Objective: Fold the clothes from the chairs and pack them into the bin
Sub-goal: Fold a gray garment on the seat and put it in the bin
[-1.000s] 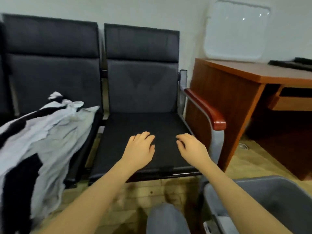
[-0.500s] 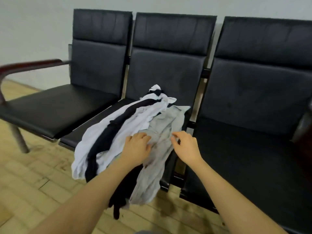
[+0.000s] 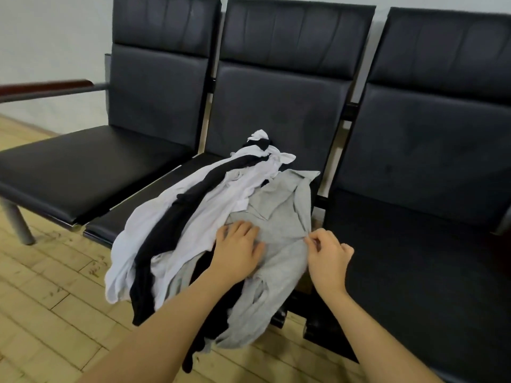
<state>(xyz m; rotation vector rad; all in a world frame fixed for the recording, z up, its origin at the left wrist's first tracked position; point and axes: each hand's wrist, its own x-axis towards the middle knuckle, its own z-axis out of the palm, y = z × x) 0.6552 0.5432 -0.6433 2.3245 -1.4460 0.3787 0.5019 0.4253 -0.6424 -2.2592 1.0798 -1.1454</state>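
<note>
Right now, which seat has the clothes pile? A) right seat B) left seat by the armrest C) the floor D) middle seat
D: the clothes pile lies on the middle seat, draping over its front edge; the left hand rests on the grey shirt and the right hand pinches that shirt's edge.

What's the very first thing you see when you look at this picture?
A messy pile of clothes on the middle black chair, white, black and grey, spilling over the seat's front edge. On top lies a grey shirt: the left hand rests flat on it, while the right hand pinches its edge.
</note>
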